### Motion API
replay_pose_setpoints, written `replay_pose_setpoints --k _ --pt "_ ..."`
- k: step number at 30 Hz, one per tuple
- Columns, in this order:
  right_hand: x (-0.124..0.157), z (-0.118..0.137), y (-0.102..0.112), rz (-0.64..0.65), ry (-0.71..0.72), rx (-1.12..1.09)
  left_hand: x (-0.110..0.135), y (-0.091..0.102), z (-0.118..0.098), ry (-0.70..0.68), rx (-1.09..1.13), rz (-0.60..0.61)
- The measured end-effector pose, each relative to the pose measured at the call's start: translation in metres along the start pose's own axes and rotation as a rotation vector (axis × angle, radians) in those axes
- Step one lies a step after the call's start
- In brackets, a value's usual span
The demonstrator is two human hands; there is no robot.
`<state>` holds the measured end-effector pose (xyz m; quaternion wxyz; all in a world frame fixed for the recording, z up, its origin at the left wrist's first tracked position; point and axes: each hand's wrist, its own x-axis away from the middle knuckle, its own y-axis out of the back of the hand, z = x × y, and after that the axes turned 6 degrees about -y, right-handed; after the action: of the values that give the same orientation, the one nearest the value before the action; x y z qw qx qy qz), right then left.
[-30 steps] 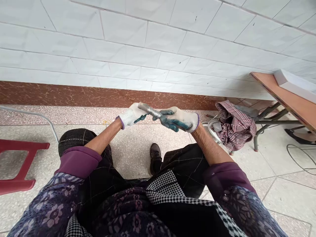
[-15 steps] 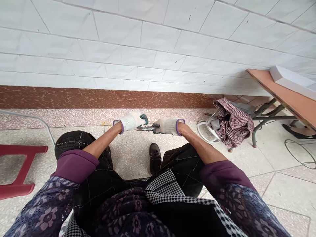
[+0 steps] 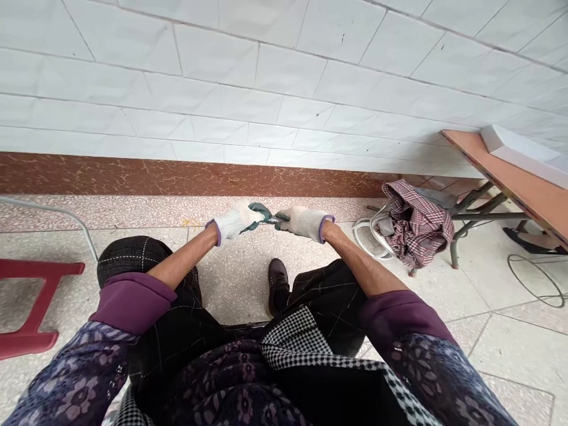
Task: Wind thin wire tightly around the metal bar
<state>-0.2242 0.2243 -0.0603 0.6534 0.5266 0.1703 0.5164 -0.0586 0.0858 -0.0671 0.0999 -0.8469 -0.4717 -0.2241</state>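
Observation:
My left hand (image 3: 244, 218), in a white knit glove with a dark green palm and purple cuff, is closed around the left end of a short rod with a shiny, ridged metal surface (image 3: 272, 220). From the other side, my right hand (image 3: 302, 222), gloved the same way, grips the rod's right end. Only a small silvery stretch shows in the gap between the fingers. Whether the ridges are thread or wound wire I cannot tell. Both hands hang over the floor between my knees.
A red plastic stool (image 3: 39, 302) stands at the left, near a grey cable (image 3: 66, 212). To the right lie a checked cloth (image 3: 417, 222) and a white hose or cable coil (image 3: 370, 239) beside an orange-topped table (image 3: 501, 171). The tiled wall (image 3: 284, 83) rises ahead.
My left hand has moved right and closed on the rod's left end, which stuck out uncovered before. The right hand keeps its hold and sits slightly higher.

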Motion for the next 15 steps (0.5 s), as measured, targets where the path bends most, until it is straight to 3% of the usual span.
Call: replay_pose_setpoints --k 3,7,11,15 --pt "-0.008 -0.004 0.01 -0.076 0.01 -0.016 0.007 -0.008 -0.005 -0.173 -0.074 0.275" --pt "-0.007 -0.002 0.023 -0.176 0.008 -0.3 0.012 -0.012 -0.01 -0.377 -0.145 0.442" --pt "0.011 0.007 0.028 -0.048 0.086 -0.666 0.008 -0.011 -0.009 -0.398 -0.182 0.501" --pt "0.03 0.006 0.027 0.202 0.169 -0.783 0.003 -0.008 -0.008 -0.45 -0.284 0.476"
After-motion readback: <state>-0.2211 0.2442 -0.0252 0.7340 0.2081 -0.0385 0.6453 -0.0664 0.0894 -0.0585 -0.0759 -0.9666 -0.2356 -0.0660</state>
